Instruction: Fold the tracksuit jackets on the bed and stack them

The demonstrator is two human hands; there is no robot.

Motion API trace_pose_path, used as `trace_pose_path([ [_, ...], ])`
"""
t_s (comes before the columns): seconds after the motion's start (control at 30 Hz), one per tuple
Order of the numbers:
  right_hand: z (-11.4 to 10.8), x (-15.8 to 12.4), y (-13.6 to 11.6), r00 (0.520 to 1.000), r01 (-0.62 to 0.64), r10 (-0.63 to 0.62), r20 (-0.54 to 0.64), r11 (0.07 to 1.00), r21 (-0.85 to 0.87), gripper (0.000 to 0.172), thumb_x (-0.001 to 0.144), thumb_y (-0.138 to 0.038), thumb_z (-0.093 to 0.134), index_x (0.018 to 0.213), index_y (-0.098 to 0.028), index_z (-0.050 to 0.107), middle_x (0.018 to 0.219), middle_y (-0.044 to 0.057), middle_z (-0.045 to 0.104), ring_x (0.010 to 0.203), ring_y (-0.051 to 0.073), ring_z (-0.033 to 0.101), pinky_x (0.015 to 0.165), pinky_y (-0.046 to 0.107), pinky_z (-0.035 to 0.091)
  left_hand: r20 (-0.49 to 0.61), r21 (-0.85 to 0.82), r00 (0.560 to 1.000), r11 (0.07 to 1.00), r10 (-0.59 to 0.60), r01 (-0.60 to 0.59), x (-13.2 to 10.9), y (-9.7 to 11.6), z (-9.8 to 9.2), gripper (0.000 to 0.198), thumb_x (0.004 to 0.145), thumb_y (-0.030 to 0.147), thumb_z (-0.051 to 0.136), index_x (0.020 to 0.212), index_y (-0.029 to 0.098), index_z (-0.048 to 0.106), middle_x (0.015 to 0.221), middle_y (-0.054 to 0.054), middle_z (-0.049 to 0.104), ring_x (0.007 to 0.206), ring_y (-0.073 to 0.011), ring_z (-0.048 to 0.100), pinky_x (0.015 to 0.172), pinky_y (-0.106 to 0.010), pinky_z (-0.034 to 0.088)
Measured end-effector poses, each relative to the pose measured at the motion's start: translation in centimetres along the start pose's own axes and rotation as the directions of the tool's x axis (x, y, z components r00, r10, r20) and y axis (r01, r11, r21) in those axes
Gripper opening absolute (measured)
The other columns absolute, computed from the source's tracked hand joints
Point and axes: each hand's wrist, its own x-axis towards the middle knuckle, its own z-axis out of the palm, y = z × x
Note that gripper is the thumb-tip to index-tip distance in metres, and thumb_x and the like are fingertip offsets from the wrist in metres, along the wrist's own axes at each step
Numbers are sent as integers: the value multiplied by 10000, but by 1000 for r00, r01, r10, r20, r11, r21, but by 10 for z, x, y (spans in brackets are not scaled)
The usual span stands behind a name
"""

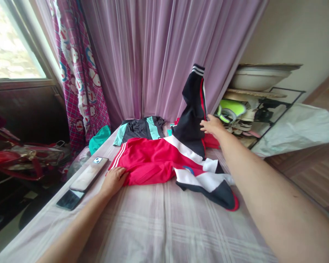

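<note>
A red, white and navy track jacket lies spread on a bed with a pale checked sheet. My left hand rests on the jacket's red hem at its left edge, fingers curled onto the cloth. My right hand reaches far forward and touches the navy sleeve, which stands up in the air with its striped cuff on top. Whether the right fingers grip the sleeve is unclear. A dark grey and teal garment lies behind the jacket.
Two phones lie on the bed's left side. Purple curtains hang behind. A rack with shoes and a basin stands at right. A red bag sits at left under the window.
</note>
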Motion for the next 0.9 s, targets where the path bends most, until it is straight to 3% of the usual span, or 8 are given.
trace_pose_path([
  [0.17, -13, -36, 48, 991, -79, 86, 99, 994, -69, 505, 881, -171, 546, 1382, -150, 479, 1067, 129, 738, 642, 111, 685, 549, 186, 524, -78, -42, 997, 999, 27, -30, -6, -6, 6, 425, 953, 468, 358, 952, 208, 694, 972, -104, 750, 927, -244, 685, 851, -368, 516],
  [0.3, -23, -97, 91, 978, -33, 74, 194, 978, -206, 229, 879, -241, 528, 990, -134, 698, 887, 106, 758, 654, 147, 684, 602, 226, 520, -95, -35, 996, 999, -5, 2, -9, -3, 1, 466, 942, 517, 357, 1015, 209, 700, 1006, -106, 752, 961, -250, 685, 884, -375, 517],
  [0.4, -33, -154, 124, 948, 72, 33, 317, 947, -312, 319, 878, -416, 504, 779, -190, 707, 726, 49, 731, 638, 180, 669, 589, 262, 501, -61, -8, 998, 1000, -29, 28, -12, 2, -7, 492, 923, 562, 386, 1079, 202, 683, 1066, -114, 743, 1019, -259, 672, 930, -382, 504],
  [0.47, -39, -189, 144, 922, 102, 25, 387, 947, -304, 370, 864, -492, 501, 794, -198, 716, 748, 51, 731, 693, 203, 680, 640, 289, 519, -23, 22, 999, 999, -36, 36, -14, 3, -13, 519, 891, 603, 430, 1116, 201, 669, 1113, -122, 734, 1061, -278, 662, 955, -400, 495],
  [0.57, -45, -225, 166, 941, 162, -42, 335, 927, -339, 426, 780, -476, 617, 1107, -217, 700, 1115, 93, 718, 971, 254, 678, 837, 359, 532, 22, 79, 1000, 997, -1, -1, -16, 0, -21, 548, 825, 641, 514, 1126, 208, 662, 1135, -133, 730, 1093, -311, 654, 999, -442, 467],
  [0.67, -40, -237, 177, 956, 249, -142, 258, 857, -452, 668, 711, -389, 713, 1346, -243, 564, 1423, 126, 529, 1233, 299, 552, 990, 431, 462, 62, 103, 996, 992, 65, -71, -16, -5, -29, 495, 819, 596, 537, 1102, 213, 671, 1085, -133, 743, 1052, -318, 674, 999, -456, 463],
  [0.8, -27, -229, 170, 920, 364, -184, 346, 728, -581, 200, 824, -312, 627, 988, -234, 713, 1280, 113, 615, 1163, 282, 578, 935, 426, 452, 74, 104, 992, 989, 101, -108, -11, -4, -44, 370, 880, 472, 458, 998, 219, 701, 987, -129, 759, 963, -295, 697, 906, -419, 504],
  [0.9, -36, -215, 158, 926, 352, -170, 337, 711, -609, 213, 899, -289, 501, 851, -214, 695, 1060, 93, 697, 1021, 250, 633, 838, 365, 461, 27, 145, 994, 983, 108, -111, -9, 3, -60, 380, 902, 425, 405, 974, 208, 709, 985, -138, 754, 959, -292, 690, 867, -414, 512],
])
